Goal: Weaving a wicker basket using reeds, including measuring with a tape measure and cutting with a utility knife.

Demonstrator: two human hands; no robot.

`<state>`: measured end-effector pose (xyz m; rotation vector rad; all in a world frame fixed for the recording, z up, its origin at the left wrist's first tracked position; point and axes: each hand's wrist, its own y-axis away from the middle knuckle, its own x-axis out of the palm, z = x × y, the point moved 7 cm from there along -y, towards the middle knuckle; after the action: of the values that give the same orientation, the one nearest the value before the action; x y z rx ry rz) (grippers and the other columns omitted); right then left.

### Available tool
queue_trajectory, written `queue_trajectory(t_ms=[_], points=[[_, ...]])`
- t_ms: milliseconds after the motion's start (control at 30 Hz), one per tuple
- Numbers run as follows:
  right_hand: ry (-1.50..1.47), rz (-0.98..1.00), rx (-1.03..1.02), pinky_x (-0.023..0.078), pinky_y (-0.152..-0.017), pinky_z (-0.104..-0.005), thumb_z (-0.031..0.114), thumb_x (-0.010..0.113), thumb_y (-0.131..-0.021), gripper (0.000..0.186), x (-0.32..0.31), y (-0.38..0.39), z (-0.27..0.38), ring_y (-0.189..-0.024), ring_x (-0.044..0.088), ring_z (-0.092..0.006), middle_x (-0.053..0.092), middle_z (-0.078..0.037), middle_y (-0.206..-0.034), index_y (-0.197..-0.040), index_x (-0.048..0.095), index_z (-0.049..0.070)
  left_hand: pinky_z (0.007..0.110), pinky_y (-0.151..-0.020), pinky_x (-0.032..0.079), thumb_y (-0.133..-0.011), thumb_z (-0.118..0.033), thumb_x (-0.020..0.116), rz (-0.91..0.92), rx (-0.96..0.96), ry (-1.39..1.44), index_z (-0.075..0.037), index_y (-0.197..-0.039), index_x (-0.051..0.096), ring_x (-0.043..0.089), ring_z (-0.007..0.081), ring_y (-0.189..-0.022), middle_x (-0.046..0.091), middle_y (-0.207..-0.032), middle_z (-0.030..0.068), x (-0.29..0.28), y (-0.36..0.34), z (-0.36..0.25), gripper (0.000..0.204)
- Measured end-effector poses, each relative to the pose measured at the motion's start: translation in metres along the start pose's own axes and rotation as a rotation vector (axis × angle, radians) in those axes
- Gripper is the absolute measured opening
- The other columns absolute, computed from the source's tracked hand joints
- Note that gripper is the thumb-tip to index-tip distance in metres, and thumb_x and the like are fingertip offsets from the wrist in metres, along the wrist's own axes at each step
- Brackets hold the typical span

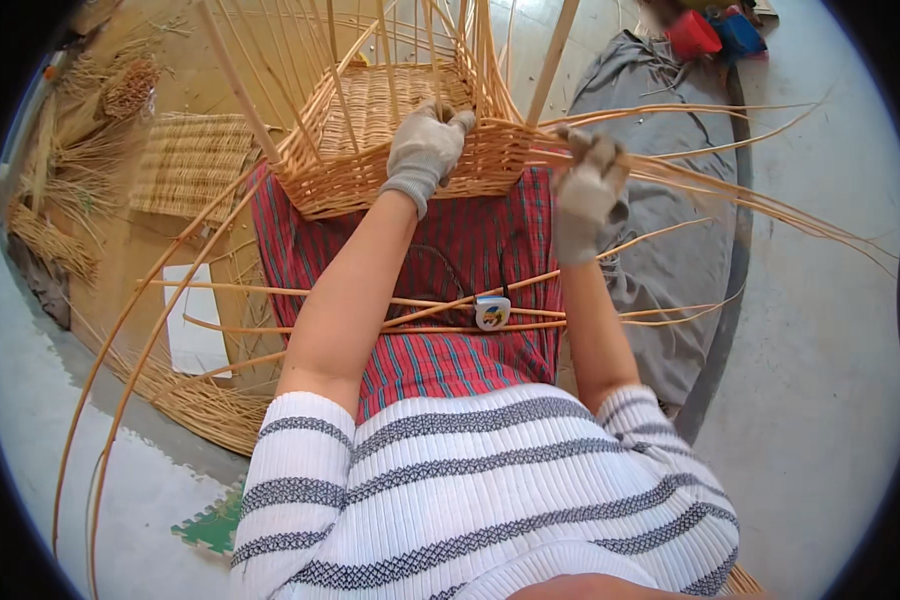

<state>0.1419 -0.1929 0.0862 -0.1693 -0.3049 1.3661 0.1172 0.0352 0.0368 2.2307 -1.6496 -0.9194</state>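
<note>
A partly woven wicker basket (500,165) rests against my knees, on a red plaid cloth (430,365). Thin upright stakes rise from its walls, with thicker wooden sticks at the corners. My left hand (425,155), in a grey-white work glove, is closed over the near wall's top edge, thumb to the right. Just outside the right corner, my gloved right hand (590,190) has its fingers curled at a bundle of long wicker rods (715,187) trailing off to the right. Motion blurs those fingers, and their exact hold is partly hidden.
Loose rods (430,302) cross my lap, and two long ones (120,400) sweep down at left. A woven panel (192,165), bundled wicker (130,88) and a white sheet (192,325) lie left. Grey cloth (670,260) covers the right side; a red container (692,36) stands beyond.
</note>
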Motion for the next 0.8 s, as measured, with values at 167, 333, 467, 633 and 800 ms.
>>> queue_trajectory(t_ms=[167, 333, 467, 633, 800], points=[[-0.050, 0.336, 0.597, 0.054, -0.050, -0.0265, 0.023, 0.049, -0.105, 0.024, -0.002, 0.083, -0.029, -0.075, 0.070, -0.0153, 0.068, -0.008, -0.103, -0.120, 0.059, 0.006, 0.035, -0.058, 0.054, -0.093, -0.022, 0.069, -0.056, 0.370, 0.284, -0.008, -0.121, 0.054, 0.064, 0.0224, -0.057, 0.068, -0.088, 0.0136, 0.000, 0.027, 0.009, 0.035], [-0.029, 0.645, 0.213, 0.056, -0.085, -0.0339, 0.021, 0.053, -0.104, 0.029, 0.148, 0.088, 0.025, -0.101, 0.068, -0.0256, 0.068, -0.014, -0.113, -0.126, 0.060, 0.004, 0.037, -0.070, 0.054, -0.089, -0.015, 0.071, -0.495, 0.827, -0.212, -0.015, -0.133, 0.053, 0.067, 0.0224, -0.087, 0.065, -0.111, 0.0092, -0.078, 0.102, 0.071, 0.047], [0.327, 0.786, 0.413, 0.032, -0.116, -0.0395, 0.061, 0.056, -0.093, 0.087, 0.272, 0.078, -0.018, -0.140, 0.040, -0.0349, 0.039, -0.025, -0.151, -0.145, 0.038, -0.006, 0.039, -0.071, 0.054, -0.088, -0.016, 0.072, -0.641, 0.544, -0.315, -0.016, -0.137, 0.050, 0.067, 0.0257, -0.089, 0.063, -0.116, 0.0087, -0.137, 0.090, 0.128, 0.053], [-0.019, 0.703, 0.761, 0.031, -0.114, -0.0399, 0.078, 0.061, -0.078, 0.116, 0.332, 0.075, -0.125, -0.140, 0.035, -0.0346, 0.034, -0.029, -0.149, -0.149, 0.029, -0.008, 0.042, -0.074, 0.053, -0.079, -0.021, 0.080, -0.605, 0.562, -0.539, -0.019, -0.138, 0.045, 0.067, 0.0283, -0.093, 0.065, -0.116, 0.0090, -0.153, 0.064, 0.130, 0.069], [0.167, 0.374, 0.582, 0.046, -0.091, -0.0382, 0.061, 0.064, -0.086, 0.082, 0.324, 0.072, -0.131, -0.105, 0.057, -0.0267, 0.062, -0.020, -0.114, -0.139, 0.047, 0.001, 0.043, -0.073, 0.052, -0.074, -0.026, 0.084, -0.622, 0.692, -0.527, -0.020, -0.128, 0.048, 0.068, 0.0306, -0.090, 0.067, -0.112, 0.0097, -0.158, 0.067, 0.123, 0.066]])
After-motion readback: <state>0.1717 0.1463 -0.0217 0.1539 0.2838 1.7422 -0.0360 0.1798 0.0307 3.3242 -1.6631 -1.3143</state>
